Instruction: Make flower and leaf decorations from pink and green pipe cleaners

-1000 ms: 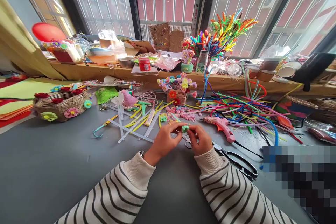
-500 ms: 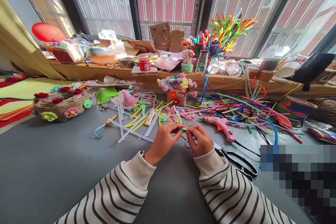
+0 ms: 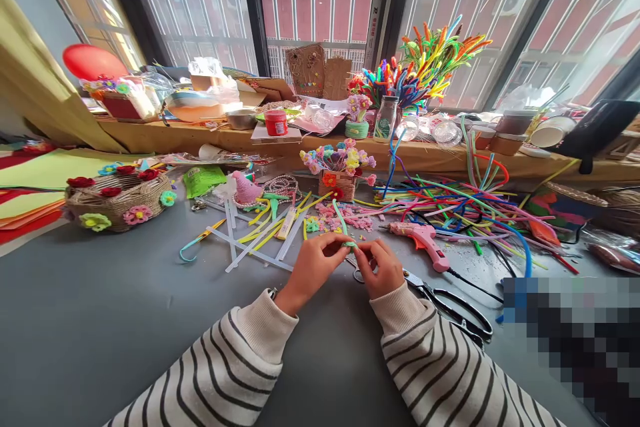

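Note:
A small light-green pipe cleaner (image 3: 341, 217) runs up from between my fingertips, its lower end bent where both hands meet. My left hand (image 3: 316, 267) pinches it with thumb and forefinger. From the other side my right hand (image 3: 381, 267) pinches the same green piece, its fingers curled. Just right of my hands lies a pink glue gun (image 3: 423, 240) on its side. Large black-handled scissors (image 3: 457, 310) rest beside my right wrist, and a smaller metal pair partly shows beneath my fingers. Clear glue sticks (image 3: 255, 247) and yellow strips are left of my hands.
A twine basket with flowers (image 3: 120, 203) stands at the left. Behind my hands is a small box of crocheted flowers (image 3: 337, 183). Many coloured pipe cleaners (image 3: 465, 207) pile up at the right. A cluttered ledge (image 3: 225, 140) runs below the window.
Both hands keep hold of the green piece and have barely moved; the fingertips shift slightly around it.

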{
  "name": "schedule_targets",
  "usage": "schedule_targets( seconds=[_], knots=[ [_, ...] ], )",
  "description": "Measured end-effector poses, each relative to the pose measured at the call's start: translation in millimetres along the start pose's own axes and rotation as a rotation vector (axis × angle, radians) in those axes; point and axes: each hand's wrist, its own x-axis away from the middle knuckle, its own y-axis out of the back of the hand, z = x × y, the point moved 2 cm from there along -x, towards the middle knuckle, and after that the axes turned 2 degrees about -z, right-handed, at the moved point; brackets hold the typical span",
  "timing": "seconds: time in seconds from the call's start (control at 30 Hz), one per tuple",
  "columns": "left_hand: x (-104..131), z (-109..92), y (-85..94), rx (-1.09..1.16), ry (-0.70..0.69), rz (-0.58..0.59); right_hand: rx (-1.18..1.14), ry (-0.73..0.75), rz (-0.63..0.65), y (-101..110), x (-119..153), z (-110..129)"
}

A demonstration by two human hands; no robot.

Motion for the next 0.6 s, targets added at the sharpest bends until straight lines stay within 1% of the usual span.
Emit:
schedule_targets(
  seconds=[0.1,0.2,0.33,0.47,0.6],
  knots=[
    [-1.7,4.3,0.2,0.151,0.106,0.001,-0.015,-0.041,0.020,-3.7,0.4,-3.3],
    [-2.7,6.1,0.6,0.218,0.148,0.007,-0.026,-0.050,0.061,-6.7,1.4,-6.1],
    [-2.0,4.9,1.4,0.155,0.127,0.019,0.015,-0.004,0.083,-6.2,1.6,-6.1],
    [-0.6,2.3,1.5,0.114,0.094,0.065,0.057,0.053,0.109,-4.8,1.2,-4.6],
    [-0.2,1.6,1.7,0.072,0.044,0.054,0.110,0.088,0.122,-5.5,1.8,-5.9]
  ],
)
